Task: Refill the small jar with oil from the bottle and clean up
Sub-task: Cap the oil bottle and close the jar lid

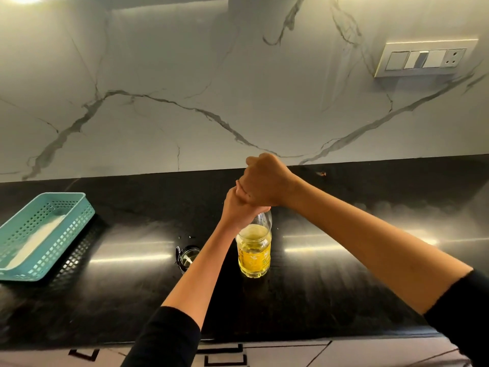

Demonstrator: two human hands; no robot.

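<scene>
A clear plastic bottle point(254, 252) about half full of yellow oil stands upright on the black counter point(330, 274). My left hand point(238, 207) grips the bottle's neck just above the shoulder. Over the top of the bottle, my right hand point(264, 181) is curled into a fist around the cap, which is hidden under it. The small glass jar point(187, 256) with a dark metal clasp sits on the counter just left of my left forearm, partly covered by it.
A teal perforated plastic basket point(39, 234) with a white cloth inside lies at the counter's left. The marble backsplash point(185, 102) rises behind, with a switch panel point(423, 59) at the upper right. Drawer fronts run below the counter's front edge.
</scene>
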